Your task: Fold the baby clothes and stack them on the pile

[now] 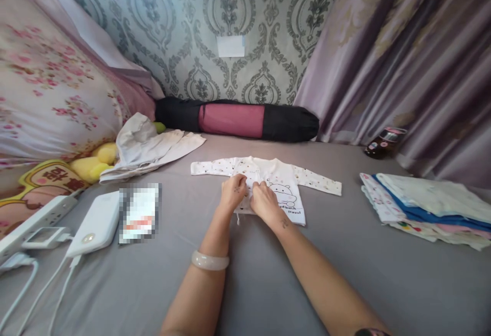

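Observation:
A small white baby shirt (299, 213) lies spread on the grey sheet, both long patterned sleeves stretched out sideways. Its right front panel carries a line-drawn animal and black lettering. My left hand (233, 193), with a pale bangle on its wrist, is closed with fingertips pinched at the shirt's front, left of the middle. Close beside it, my right hand (264, 200) has its fingers curled on the shirt's middle and covers part of the front. What exactly the fingertips pinch is hidden. A thin white tie hangs from the lower edge below my left hand.
Folded clothes (429, 208) are stacked at the right, with a dark bottle (385, 142) behind them. A long black-and-pink bag (232, 120) lies along the wall. At the left are a crumpled white cloth (149, 149), a power bank (95, 223), a power strip (42, 218) and cables.

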Tool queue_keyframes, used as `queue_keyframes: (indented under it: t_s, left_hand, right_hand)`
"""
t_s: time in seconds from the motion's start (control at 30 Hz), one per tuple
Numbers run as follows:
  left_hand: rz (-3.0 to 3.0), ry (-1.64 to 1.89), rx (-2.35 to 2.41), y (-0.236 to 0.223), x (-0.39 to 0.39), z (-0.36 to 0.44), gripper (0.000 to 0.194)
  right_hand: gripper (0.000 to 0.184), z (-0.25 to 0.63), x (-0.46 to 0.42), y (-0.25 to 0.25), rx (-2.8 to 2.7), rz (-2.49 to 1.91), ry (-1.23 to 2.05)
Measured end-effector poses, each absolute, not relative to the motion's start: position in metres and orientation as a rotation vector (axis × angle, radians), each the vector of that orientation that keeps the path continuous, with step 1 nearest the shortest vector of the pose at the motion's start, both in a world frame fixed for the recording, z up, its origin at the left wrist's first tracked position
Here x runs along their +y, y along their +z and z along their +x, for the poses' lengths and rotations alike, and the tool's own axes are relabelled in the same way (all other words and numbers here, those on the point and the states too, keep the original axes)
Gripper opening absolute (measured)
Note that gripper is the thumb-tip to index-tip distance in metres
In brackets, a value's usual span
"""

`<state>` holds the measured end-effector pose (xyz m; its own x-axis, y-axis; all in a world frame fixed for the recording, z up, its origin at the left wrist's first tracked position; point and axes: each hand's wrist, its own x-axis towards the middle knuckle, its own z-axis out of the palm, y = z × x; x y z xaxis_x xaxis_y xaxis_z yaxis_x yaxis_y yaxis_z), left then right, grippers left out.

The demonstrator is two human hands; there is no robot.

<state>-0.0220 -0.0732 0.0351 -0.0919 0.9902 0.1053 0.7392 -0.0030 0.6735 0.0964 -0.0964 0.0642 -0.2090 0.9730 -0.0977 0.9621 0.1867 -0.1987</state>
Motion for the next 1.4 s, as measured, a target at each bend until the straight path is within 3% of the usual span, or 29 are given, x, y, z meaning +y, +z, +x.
queue_keyframes:
  t_s: [0.33,0.87,1.0,1.17,1.4]
  left_hand:
    - [1.802,0.765,1.872,0.032,-0.074,-0.019,0.027]
    - [1.968,0.796,1.87,0.039,-0.079,-0.001,0.028]
    - [2.215,0.681,1.699,0.036,-0.084,0.017,0.036]
    - [2.291,0.325,1.609,0.024,-0.089,0.027,0.055]
    - [2.325,0.219,1.635,0.021,-0.092,0.025,0.077]
  right_hand:
    - [0.03,0.127,-0.07,0.049,-2.113,-1.685,0.747]
    - [0.028,0.135,-0.079,0.08,-2.317,-1.683,0.74]
    - [0.035,0.156,-0.057,0.062,-2.149,-1.892,0.331]
    - [0.051,0.162,-0.04,0.031,-2.305,-1.939,0.382]
    - [0.063,0.161,-0.003,0.013,-2.282,-1.992,0.289]
